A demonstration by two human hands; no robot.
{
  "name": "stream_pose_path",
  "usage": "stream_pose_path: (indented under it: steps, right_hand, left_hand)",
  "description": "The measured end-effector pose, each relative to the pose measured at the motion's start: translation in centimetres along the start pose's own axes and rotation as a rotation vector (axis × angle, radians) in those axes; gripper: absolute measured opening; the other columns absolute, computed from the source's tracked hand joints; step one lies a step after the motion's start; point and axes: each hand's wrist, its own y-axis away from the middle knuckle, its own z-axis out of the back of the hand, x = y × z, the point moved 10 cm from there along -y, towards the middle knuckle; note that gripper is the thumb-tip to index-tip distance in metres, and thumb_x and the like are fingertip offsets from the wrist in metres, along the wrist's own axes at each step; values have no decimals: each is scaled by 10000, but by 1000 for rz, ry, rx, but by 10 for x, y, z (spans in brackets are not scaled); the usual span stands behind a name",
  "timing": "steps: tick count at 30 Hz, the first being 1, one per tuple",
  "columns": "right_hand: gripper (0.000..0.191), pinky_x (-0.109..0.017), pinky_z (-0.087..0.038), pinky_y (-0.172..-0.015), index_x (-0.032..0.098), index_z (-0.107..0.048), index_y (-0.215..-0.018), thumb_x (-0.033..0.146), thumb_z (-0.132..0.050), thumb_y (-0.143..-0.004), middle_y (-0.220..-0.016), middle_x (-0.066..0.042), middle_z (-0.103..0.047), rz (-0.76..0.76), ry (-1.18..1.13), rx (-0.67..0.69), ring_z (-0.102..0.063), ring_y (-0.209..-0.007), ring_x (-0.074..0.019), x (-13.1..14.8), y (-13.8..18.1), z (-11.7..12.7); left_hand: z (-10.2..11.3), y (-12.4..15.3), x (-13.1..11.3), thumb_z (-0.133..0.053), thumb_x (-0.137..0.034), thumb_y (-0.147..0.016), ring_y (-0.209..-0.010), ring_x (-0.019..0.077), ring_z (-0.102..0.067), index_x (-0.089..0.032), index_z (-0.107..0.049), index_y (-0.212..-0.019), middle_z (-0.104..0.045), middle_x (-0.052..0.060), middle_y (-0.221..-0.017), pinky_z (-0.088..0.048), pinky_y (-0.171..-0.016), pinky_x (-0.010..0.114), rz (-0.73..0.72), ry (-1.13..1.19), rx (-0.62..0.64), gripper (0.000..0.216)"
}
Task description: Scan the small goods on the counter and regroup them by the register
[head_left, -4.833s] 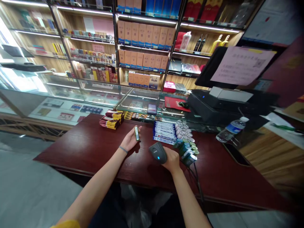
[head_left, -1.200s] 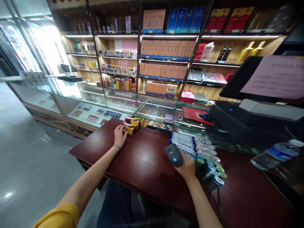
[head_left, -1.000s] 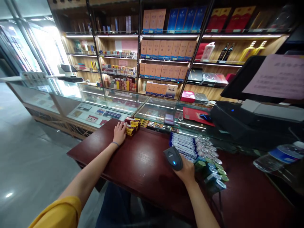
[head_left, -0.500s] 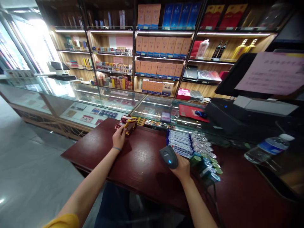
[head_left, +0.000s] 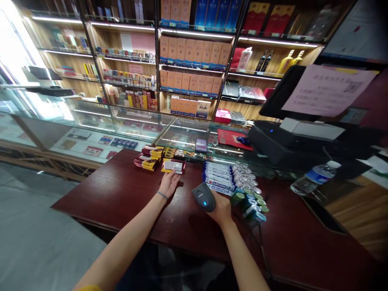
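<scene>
My left hand (head_left: 169,184) holds a flat red and yellow packet (head_left: 173,166) by its near edge, label side facing me, just above the dark red counter (head_left: 121,194). The packet sits right of a stack of like packets (head_left: 149,157). My right hand (head_left: 220,208) grips a dark handheld barcode scanner (head_left: 204,197) with a blue light, its head turned toward the packet. Blue and white packs (head_left: 217,177) and a row of small round-capped items (head_left: 248,190) lie just beyond the scanner.
A glass display case (head_left: 188,137) runs behind the counter, with lit shelves of boxes and bottles (head_left: 190,60) beyond. A black till and screen with a paper notice (head_left: 303,121) stand at right. A water bottle (head_left: 315,178) lies on its side. The scanner's cable hangs off the counter's front.
My left hand lifted one packet from the stack and brought it right, toward the scanner. The right hand kept hold of the scanner. The small green item held earlier is gone from my left hand.
</scene>
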Motion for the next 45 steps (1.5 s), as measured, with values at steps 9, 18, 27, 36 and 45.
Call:
stream_pose_path:
  steps: [9, 18, 27, 36, 45]
  right_hand:
    - [381, -284, -517, -607, 149, -580, -1130, 316, -580, -787, -833, -65, -727, -24, -13, 158, -698, -676, -201, 1, 1, -12]
    - [393, -296, -514, -611, 129, -566, -1149, 325, -563, -809, -847, -80, -720, 10, 8, 84, -691, -673, -204, 3, 0, -4]
    - [412, -296, -534, -613, 134, -571, -1165, 315, -529, -797, -838, -86, -709, 14, 8, -20, -690, -691, -204, -4, 4, 11]
    - [341, -304, -552, -618, 151, -573, -1128, 350, -529, -855, -819, -79, -709, -25, -60, -80, -693, -684, -198, -7, 2, 21]
    - [338, -306, -557, -628, 169, -573, -1132, 321, -544, -832, -813, -75, -708, -63, -99, -78, -696, -684, -202, -10, -1, 18]
  left_hand:
    - [-5, -2, 4, -618, -77, -858, -1031, 187, -685, -189, -577, -1220, -709, 92, -1110, -516, -1005, 383, 2, 40, 28, 380]
    - [-4, -1, 3, -656, -95, -828, -983, 164, -691, -211, -564, -1188, -705, 71, -1102, -500, -1011, 379, -21, -61, 13, 389]
    - [-14, -13, -13, -710, -155, -762, -911, 180, -681, -197, -615, -994, -705, 61, -994, -528, -904, 353, -194, -433, 21, 254]
    - [-66, -46, 4, -712, -12, -685, -1164, 247, -575, -246, -707, -754, -703, 94, -954, -309, -1148, 347, -298, -955, 351, 243]
    - [-76, -62, 26, -778, -101, -658, -1071, 229, -589, -301, -738, -768, -697, 64, -925, -328, -1126, 323, -401, -1025, 439, 232]
